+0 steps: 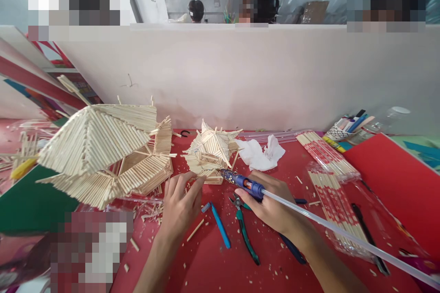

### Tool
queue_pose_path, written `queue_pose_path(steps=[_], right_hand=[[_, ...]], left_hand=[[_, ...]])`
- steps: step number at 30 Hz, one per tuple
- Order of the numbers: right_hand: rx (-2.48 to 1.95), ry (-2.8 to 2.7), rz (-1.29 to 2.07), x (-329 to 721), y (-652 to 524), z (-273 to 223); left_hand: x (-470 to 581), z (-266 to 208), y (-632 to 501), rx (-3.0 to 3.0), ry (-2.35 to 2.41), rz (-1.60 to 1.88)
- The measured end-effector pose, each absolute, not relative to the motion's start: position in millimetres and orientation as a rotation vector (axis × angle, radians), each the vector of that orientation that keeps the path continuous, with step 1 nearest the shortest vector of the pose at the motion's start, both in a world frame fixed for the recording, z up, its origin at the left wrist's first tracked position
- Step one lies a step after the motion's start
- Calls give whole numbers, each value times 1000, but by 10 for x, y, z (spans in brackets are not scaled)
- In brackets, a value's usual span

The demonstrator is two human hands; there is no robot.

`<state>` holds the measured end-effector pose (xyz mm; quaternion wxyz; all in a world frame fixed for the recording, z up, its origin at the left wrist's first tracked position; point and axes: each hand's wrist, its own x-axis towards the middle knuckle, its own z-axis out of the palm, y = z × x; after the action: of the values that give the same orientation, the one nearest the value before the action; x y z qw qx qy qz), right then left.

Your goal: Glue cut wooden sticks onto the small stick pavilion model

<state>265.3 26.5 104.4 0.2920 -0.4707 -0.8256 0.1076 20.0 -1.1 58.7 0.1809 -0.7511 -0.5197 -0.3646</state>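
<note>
My right hand is wrapped round a blue glue gun, and a long translucent glue stick runs out of its rear. The gun's nozzle points left at the lower edge of a small pagoda-like stick model. My left hand is beside that model's near left side, fingers bent and apart, with nothing visible in them; whether the fingertips touch the model I cannot tell. Green-handled cutting pliers and a blue pen-like tool lie between my hands.
A larger stick-built model stands at left, near a green board. Packs of sticks, a red board and a pen holder are at right. White tissue lies behind the gun. A pale partition closes the back; people are beyond.
</note>
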Motion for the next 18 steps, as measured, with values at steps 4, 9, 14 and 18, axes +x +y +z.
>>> queue_pose_path(steps=[4,9,14,18], right_hand=[[-1275,-2196,318,2648,264,1065],[-1304,-2209,623,2832,277,1081],[-1330,-2224,1050,3254,449,959],[-1145,-2242,1307,3475,579,1008]], left_hand=[[203,577,-12,-2126,-1469,-1033],[209,576,-17,-2122,-1485,-1033],[186,631,-31,-2114,-1511,-1062],[101,667,-36,-2083,-1475,-1115]])
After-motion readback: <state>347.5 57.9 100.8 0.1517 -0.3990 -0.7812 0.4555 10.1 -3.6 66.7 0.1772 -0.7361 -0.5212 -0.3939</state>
